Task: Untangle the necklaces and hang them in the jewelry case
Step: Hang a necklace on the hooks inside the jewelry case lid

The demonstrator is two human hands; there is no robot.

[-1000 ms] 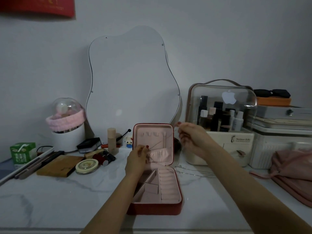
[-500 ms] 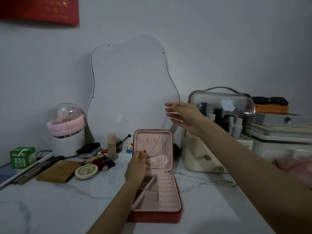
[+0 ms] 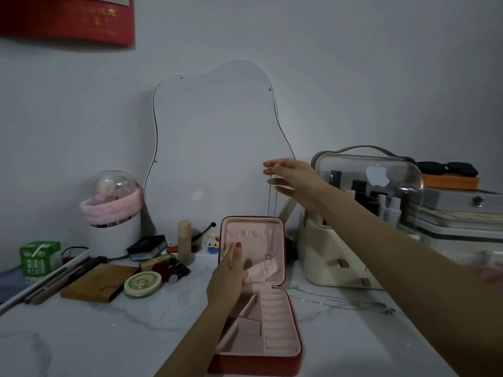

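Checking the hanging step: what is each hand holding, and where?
Right hand pinches the thin gold chain necklace at its top; the pendant dangles. Left hand holds nothing.

small red jewelry case (image 3: 255, 357) with pale pink velvet lining, open on the white marbled tabletop (image 3: 81, 336), lid upright at the back, base flat in front. ring rolls along the right of the base, divided compartments on the left. row of small hooks near the top of the lid, gathered pink pocket low on it. thin gold chain necklace (image 3: 272, 213) hanging doubled and straight in front of the lid's right side, pinched at the top, small pendant at the bottom just above the pocket. thin silver chain necklace (image 3: 340, 302) lying stretched on the tabletop just right of the case, clasp end farthest right.
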